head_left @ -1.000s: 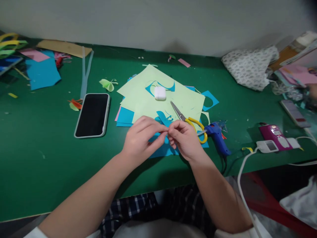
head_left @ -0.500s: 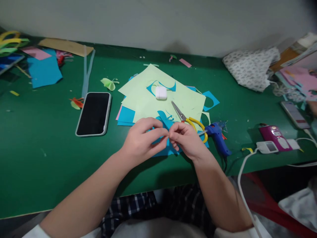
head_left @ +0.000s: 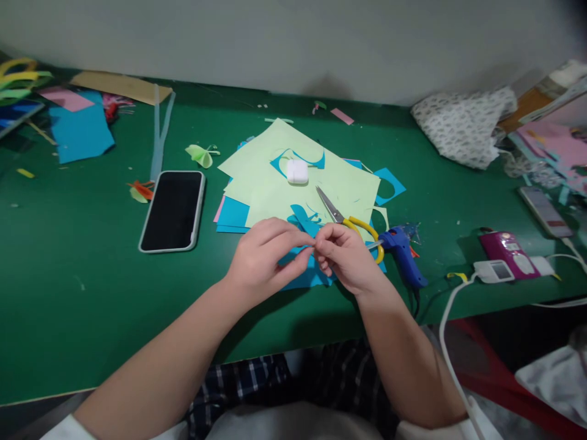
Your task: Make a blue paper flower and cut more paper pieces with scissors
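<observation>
Over the near edge of the paper pile, my left hand (head_left: 259, 256) and my right hand (head_left: 343, 255) meet at the fingertips. Thumb and index finger of the right hand are pressed together, with the other fingers curled in. The left fingers reach across to that pinch, thumb below; whatever is between the fingertips is too small to make out. Blue paper (head_left: 305, 278) lies beneath the hands, and a cut blue paper piece (head_left: 303, 220) shows just beyond them. Yellow-handled scissors (head_left: 342, 219) rest on pale green sheets (head_left: 266, 189), beside the right hand. A blue glue gun (head_left: 403, 253) lies further right.
A white earbud case (head_left: 298, 172) sits on the sheets. To the left are a phone (head_left: 173, 211) and a pale green paper butterfly (head_left: 200, 156). At right, a magenta device (head_left: 509, 253) and a white cable (head_left: 447, 330) lie near a patterned cloth bag (head_left: 468, 125).
My left fingers have drawn closer together and straightened toward the right fingertips. The right hand stays pinched in nearly the same place.
</observation>
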Demonstrator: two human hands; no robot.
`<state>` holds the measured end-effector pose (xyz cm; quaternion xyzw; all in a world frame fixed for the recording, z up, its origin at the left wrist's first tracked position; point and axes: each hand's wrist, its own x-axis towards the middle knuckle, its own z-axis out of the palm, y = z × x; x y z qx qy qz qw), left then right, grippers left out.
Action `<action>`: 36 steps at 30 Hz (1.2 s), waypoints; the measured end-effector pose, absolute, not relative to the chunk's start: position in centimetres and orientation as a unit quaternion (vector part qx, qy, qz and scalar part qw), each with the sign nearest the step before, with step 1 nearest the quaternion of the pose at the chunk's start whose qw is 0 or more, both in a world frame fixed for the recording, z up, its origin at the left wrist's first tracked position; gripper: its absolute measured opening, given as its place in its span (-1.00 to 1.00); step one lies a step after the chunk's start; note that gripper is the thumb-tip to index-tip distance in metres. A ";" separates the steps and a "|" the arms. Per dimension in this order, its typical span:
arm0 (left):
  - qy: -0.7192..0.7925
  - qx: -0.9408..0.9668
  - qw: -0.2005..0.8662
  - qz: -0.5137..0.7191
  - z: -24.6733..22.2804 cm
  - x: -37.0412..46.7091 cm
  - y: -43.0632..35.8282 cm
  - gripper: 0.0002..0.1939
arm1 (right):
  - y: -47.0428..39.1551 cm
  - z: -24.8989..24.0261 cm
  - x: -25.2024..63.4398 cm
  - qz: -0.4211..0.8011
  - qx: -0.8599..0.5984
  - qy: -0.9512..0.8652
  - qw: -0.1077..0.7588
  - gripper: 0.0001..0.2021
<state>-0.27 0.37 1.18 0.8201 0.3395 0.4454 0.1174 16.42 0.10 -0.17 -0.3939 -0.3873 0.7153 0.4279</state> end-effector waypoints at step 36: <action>0.352 0.828 0.164 0.405 1.6 -0.5 0.5 -0.95 | 0.0 -0.2 16.2 0.713 -0.409 -0.399 0.406 -0.77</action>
